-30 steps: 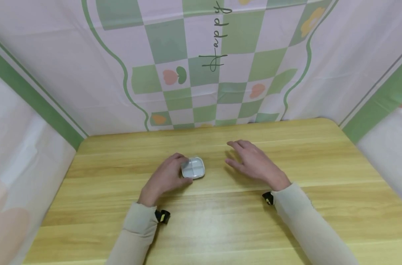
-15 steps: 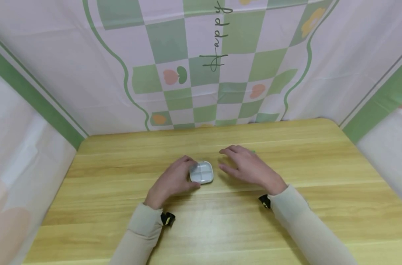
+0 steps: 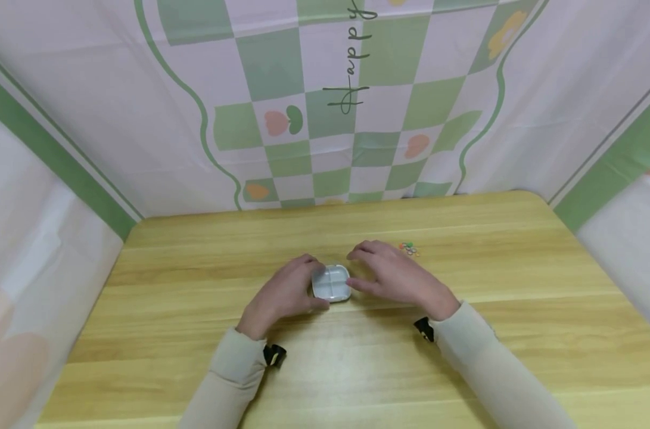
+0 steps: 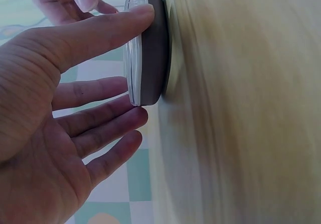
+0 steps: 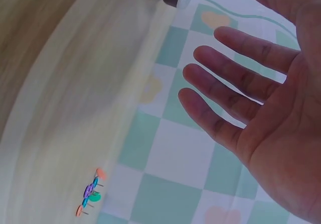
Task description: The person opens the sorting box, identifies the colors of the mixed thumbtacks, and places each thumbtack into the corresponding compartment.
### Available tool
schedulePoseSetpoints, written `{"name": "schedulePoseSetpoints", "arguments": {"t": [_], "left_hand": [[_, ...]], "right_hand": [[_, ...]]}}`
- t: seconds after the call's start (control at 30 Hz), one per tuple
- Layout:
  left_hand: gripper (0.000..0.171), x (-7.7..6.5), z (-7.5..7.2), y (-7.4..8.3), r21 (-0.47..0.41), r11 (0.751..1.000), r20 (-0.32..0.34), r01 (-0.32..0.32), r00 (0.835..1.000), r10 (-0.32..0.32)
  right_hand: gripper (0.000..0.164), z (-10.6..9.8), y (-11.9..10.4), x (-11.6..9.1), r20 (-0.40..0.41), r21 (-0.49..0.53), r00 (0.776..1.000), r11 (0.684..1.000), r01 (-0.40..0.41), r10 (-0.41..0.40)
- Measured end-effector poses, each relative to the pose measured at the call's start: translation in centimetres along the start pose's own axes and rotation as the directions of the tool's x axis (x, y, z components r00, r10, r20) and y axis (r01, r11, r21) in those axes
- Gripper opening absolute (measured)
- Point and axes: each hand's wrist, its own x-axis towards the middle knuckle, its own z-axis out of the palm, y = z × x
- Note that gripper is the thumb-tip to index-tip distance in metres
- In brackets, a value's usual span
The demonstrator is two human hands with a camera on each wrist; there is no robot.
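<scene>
A small rounded-square case (image 3: 331,283) with four compartments under a clear lid lies on the wooden table, in the middle of the head view. My left hand (image 3: 282,292) holds it from the left, thumb on the near edge and fingers on the far edge. The left wrist view shows its dark base (image 4: 153,58) and the thumb (image 4: 100,35) pressed on its side. From the right, my right hand (image 3: 397,277) reaches over with spread, nearly straight fingers (image 5: 225,91). Its thumb tip is at the case's right edge; whether it touches I cannot tell.
Beyond the right hand, a little cluster of colourful thumbtacks (image 3: 409,249) lies on the table (image 3: 518,268). A patterned green and white curtain (image 3: 330,119) hangs along the table's back edge and both sides.
The left hand has slid the case to the right and slightly nearer. My right hand has moved left and nearer, meeting the case and uncovering the thumbtacks behind it.
</scene>
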Motion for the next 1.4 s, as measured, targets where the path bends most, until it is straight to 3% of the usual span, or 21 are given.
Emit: {"name": "schedulePoseSetpoints", "arguments": {"t": [0.63,0.97,1.4], "left_hand": [[0.065,0.1,0.4,0.9,-0.018,0.998,0.011,-0.057,0.998,0.057],[0.085,-0.1,0.4,0.7,0.071,0.997,-0.005,-0.031,0.999,0.031],[0.070,-0.1,0.5,0.4,0.066,0.998,0.008,0.005,1.000,-0.006]], "right_hand": [[0.041,0.2,-1.6,-0.2,0.077,-0.027,0.992,0.995,0.101,-0.098],[0.032,0.5,-2.7,-0.2,0.069,-0.089,0.991,0.989,0.122,-0.116],[0.026,1.7,-4.7,-0.1,0.095,-0.231,0.987,0.961,0.151,-0.132]]}}
